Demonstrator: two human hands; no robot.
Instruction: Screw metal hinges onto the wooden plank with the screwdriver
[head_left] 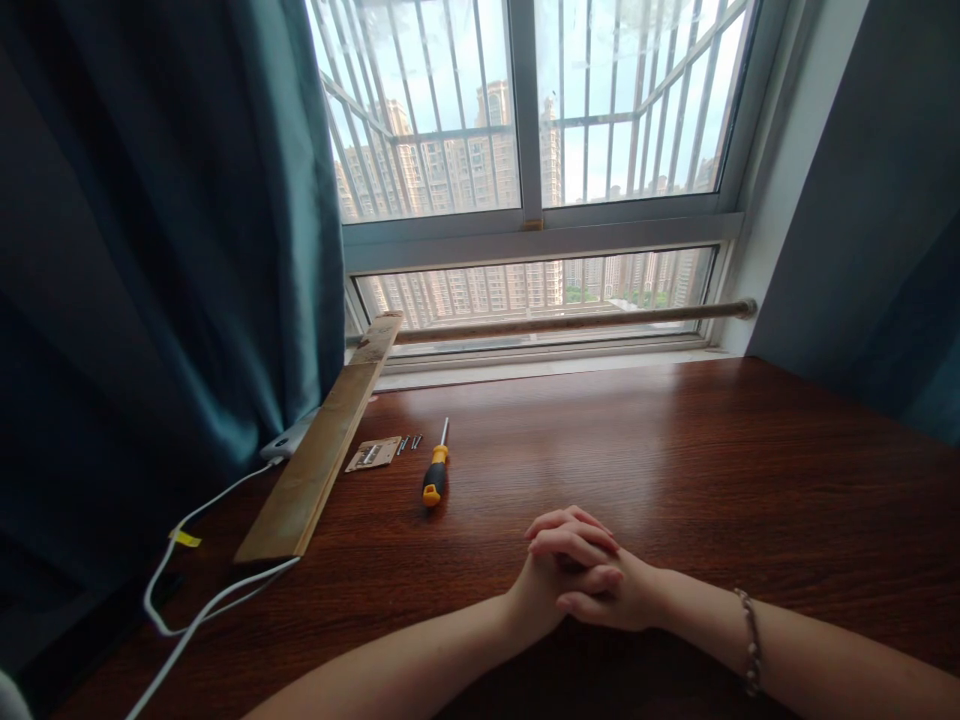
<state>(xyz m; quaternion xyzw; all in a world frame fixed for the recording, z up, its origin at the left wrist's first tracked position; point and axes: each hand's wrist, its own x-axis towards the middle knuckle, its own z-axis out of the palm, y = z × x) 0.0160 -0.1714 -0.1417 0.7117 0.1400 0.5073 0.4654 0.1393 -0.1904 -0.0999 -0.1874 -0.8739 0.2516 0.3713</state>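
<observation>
My left hand (538, 590) and my right hand (634, 592) are clasped, fingers interlaced, over the front of the brown wooden table (600, 450). Both are closed, and no object shows between them. A bracelet (750, 640) circles my right wrist. Nearest to the hands, farther off to the left, lies a screwdriver (435, 478) with a yellow and black handle, its shaft aimed at the window. Beside it are several small screws (409, 443) and a flat, light brown piece (361, 463) with small metal-looking parts on it.
A long wooden board (319, 465) lies along the table's left side. White cable (214, 495) loops past its near end, and a white power strip (289, 438) sits behind it. Dark blue curtain (292, 250) hangs at left. A rail (585, 322) crosses before the window.
</observation>
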